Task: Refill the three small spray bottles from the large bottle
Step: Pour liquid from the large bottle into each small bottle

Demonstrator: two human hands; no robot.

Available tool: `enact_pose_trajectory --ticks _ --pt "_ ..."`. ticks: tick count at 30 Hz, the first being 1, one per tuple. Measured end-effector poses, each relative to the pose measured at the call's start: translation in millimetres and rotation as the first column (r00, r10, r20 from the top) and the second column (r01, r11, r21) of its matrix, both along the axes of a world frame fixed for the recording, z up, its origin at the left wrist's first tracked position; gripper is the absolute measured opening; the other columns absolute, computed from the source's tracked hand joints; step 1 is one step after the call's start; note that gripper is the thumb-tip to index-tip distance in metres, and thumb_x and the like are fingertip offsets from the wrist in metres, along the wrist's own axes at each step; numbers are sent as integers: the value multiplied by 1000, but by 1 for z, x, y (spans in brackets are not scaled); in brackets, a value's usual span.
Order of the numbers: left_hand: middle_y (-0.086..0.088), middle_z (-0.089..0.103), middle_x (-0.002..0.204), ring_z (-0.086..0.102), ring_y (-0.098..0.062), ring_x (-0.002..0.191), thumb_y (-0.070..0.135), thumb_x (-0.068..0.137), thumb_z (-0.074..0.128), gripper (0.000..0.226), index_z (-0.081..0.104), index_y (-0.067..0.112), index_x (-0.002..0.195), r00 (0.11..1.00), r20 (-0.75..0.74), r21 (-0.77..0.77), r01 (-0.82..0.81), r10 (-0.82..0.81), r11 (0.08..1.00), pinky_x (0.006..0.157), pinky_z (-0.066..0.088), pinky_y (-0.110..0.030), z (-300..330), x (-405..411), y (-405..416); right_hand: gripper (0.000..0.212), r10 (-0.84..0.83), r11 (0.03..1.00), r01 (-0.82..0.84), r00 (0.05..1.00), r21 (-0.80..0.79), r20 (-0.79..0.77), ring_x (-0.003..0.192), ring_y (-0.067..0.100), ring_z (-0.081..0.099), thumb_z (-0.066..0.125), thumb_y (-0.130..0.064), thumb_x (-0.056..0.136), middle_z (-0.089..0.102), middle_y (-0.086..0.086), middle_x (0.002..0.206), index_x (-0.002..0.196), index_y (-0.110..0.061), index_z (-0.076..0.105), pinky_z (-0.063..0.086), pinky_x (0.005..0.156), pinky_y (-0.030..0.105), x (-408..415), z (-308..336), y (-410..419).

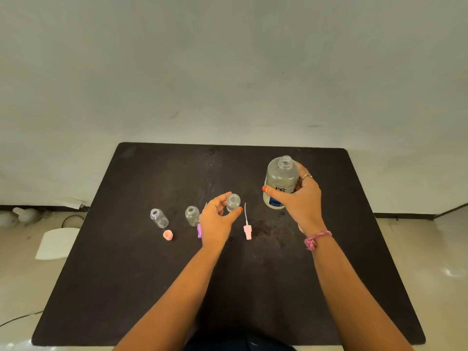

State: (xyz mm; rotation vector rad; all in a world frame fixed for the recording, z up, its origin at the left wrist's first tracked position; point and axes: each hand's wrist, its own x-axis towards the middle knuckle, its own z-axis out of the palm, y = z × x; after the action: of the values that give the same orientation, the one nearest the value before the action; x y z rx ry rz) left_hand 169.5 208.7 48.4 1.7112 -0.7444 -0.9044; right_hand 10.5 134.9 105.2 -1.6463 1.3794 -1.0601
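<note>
Hands (215, 219) (301, 198) around uncapped bottles (233, 202) (279, 181)

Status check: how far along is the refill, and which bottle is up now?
Done: all three small bottles are uncapped, spray tops lying on the table. In hand: left hand steadies the rightmost small bottle; right hand holds the open large bottle upright. Left: pouring, which shows no sign of having begun; fill levels are unclear. Then recapping.

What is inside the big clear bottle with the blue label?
The large clear plastic bottle, uncapped and held by the right hand, looks mostly full of pale cloudy liquid. The blue label and the fingers hide its lower part, so the bottom cannot be seen.
</note>
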Motion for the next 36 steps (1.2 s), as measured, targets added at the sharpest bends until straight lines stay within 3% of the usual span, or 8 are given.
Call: enact_pose_trajectory --ticks 5,10,16,26,31,36 --pt "4 69 111 63 -9 106 6 76 77 47 62 17 119 1000 2 87 28 -28 996 101 48 -36 -24 7 -1 69 -21 999 21 1000 33 -1 101 3 55 86 -26 65 53 -21 110 119 -40 46 42 76 1 6 -16 4" --pt "0 68 114 63 -12 108 6 77 76 48 60 15 122 998 2 175 63 -64 983 100 49 -36 -43 11 -7 68 -40 998 41 999 42 -22 101 -3 53 85 -24 66 52 -20 111 120 -37 46 38 77 -5 10 -28 6" --pt "-2 65 121 61 -16 113 8 82 72 49 57 12 128 989 78 268 103 -128 958 98 46 -27 -52 10 -15 68 -45 997 48 998 54 -42 103 -5 52 84 -22 67 52 -19 112 120 -35 45 36 78 -5 8 -41 7" --pt "-4 64 123 59 -17 116 9 82 72 50 55 12 129 983 81 327 128 -163 936 103 46 -33 -67 11 -22 69 -41 997 45 997 60 -65 104 -15 49 85 -23 65 50 -27 110 120 -36 46 37 81 -3 6 -53 4" --pt "-2 63 124 58 -15 117 8 82 72 50 55 12 129 983 71 321 135 -166 937 98 42 -25 -69 13 -22 69 -44 996 49 997 77 -69 104 -10 51 85 -24 65 53 -20 112 121 -35 47 38 80 -2 7 -57 1" --pt "-2 59 132 52 -16 125 7 83 70 56 50 13 135 977 73 320 166 -199 933 103 39 -27 -67 17 -19 69 -46 996 51 997 75 -67 105 -7 51 85 -21 66 51 -21 112 121 -35 45 37 82 -3 7 -60 2"
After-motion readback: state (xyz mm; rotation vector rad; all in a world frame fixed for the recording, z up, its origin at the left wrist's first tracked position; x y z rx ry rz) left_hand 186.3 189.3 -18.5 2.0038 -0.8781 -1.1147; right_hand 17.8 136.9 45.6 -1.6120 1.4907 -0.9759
